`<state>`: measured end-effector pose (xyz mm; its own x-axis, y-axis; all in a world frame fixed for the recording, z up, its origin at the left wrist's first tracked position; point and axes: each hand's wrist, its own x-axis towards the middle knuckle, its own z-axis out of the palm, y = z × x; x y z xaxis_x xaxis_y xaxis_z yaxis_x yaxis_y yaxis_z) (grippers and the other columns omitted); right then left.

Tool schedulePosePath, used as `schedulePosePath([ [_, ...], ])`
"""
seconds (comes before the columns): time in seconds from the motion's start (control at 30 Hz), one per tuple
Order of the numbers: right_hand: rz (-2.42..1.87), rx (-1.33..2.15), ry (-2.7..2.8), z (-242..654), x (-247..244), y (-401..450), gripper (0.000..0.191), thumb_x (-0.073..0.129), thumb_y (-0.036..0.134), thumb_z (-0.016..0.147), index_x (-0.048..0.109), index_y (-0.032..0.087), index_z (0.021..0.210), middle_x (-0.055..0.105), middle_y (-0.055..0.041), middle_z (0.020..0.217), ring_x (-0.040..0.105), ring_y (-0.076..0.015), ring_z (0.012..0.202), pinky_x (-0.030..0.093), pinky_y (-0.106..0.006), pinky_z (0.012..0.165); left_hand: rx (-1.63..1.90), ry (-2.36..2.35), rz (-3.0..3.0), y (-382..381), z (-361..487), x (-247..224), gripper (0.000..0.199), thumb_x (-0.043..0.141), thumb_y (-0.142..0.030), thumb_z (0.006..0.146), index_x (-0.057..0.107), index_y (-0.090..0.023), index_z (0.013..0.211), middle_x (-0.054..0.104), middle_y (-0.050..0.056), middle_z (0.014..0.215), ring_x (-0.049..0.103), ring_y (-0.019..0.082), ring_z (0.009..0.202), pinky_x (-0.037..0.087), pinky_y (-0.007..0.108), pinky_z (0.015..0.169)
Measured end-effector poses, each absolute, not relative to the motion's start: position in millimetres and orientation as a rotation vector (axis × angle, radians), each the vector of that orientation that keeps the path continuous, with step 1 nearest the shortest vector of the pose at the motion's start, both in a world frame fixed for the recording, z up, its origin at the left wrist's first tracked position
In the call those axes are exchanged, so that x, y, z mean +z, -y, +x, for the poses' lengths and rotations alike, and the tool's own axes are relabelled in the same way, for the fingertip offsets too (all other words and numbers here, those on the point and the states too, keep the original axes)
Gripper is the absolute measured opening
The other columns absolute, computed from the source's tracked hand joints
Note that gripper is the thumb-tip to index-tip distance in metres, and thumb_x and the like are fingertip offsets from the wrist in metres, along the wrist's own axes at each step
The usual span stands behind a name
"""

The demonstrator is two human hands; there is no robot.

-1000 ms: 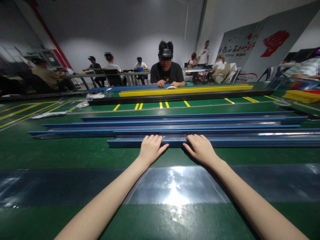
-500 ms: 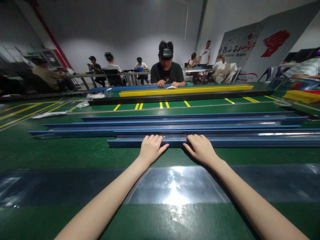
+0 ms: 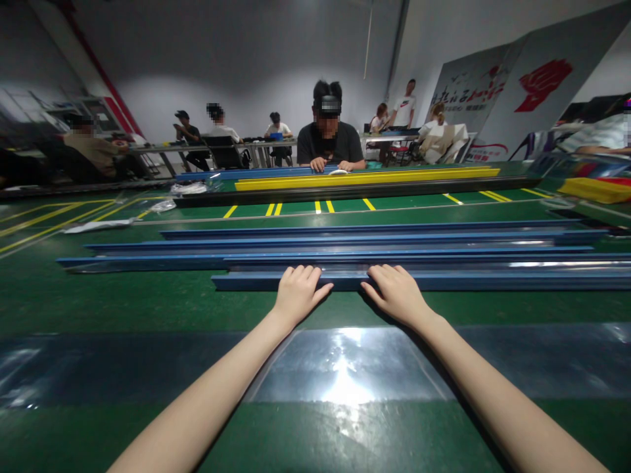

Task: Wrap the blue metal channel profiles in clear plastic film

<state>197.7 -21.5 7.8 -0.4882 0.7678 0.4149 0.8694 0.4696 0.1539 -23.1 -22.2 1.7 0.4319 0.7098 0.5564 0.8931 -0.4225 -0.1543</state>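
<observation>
My left hand (image 3: pixel 298 290) lies over the front edge of the nearest blue channel strip (image 3: pixel 503 282), its fingers bent over the edge and its thumb along the front face. A short way to the right, my right hand (image 3: pixel 397 293) grips the same edge in mirror fashion, thumb pointing inward. The fingertips of both hands are hidden inside the channel. Behind this strip lie several more long blue channel strips (image 3: pixel 148 248), roughly parallel to it. Between my forearms, a clear plastic strip (image 3: pixel 340 368) with bright glare stretches across the green tabletop (image 3: pixel 123 302).
Farther back are a black strip (image 3: pixel 355 191) and a yellow strip (image 3: pixel 369 179). A co-worker (image 3: pixel 329 141) sits opposite with both hands at the table edge. Crumpled plastic (image 3: pixel 190 188) lies at the left, a yellow tray (image 3: pixel 594 190) at the right. Other people sit behind.
</observation>
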Motion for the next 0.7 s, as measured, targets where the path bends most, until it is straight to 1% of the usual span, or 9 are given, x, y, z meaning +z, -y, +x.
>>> schedulePosePath([
  [0.7,-1.375,-0.525,2.423,198.5,6.0,20.7,0.028,0.033,0.036,0.088,0.051,0.017,0.082,0.061,-0.0062,0.079,0.049,-0.018,0.075,0.024,-0.029,0.065,-0.588,1.335,-2.244,20.4,-23.5,-0.5,0.033,0.041,-0.046,0.085,0.057,-0.017,0.08,0.061,0.004,0.074,0.053,0.019,0.072,0.029,0.031,0.065],
])
